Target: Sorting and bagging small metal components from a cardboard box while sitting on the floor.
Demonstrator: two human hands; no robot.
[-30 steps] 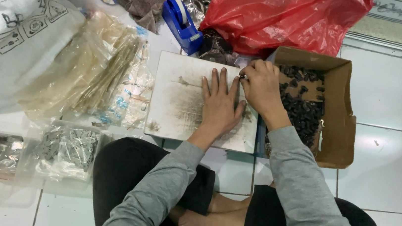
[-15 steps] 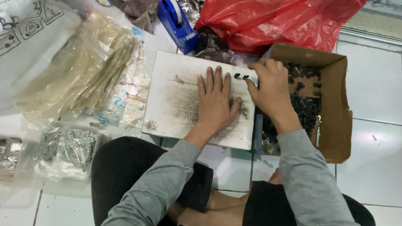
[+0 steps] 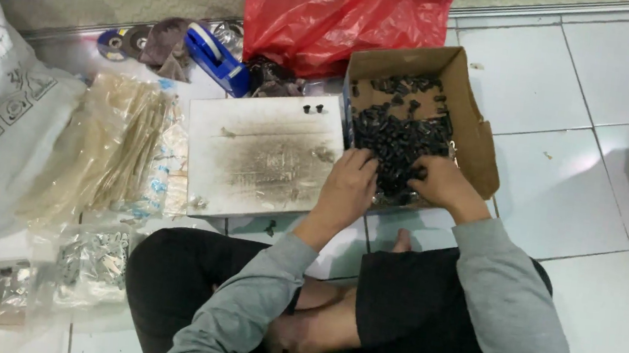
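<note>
Head view: clear packets (image 3: 91,262) lie nearest on the tiles, and both hands dig into black parts (image 3: 400,143) in the brown carton (image 3: 482,140). Left hand (image 3: 348,188) and right hand (image 3: 442,184) curl, grip unclear; beyond, red bag (image 3: 339,16).

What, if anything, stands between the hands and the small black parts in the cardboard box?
Nothing visible. The left hand and right hand are already in the open cardboard box, resting on the black parts.

Bright, even overhead light; tiles (image 3: 562,187) glare faintly; edges perhaps slightly soft
</note>
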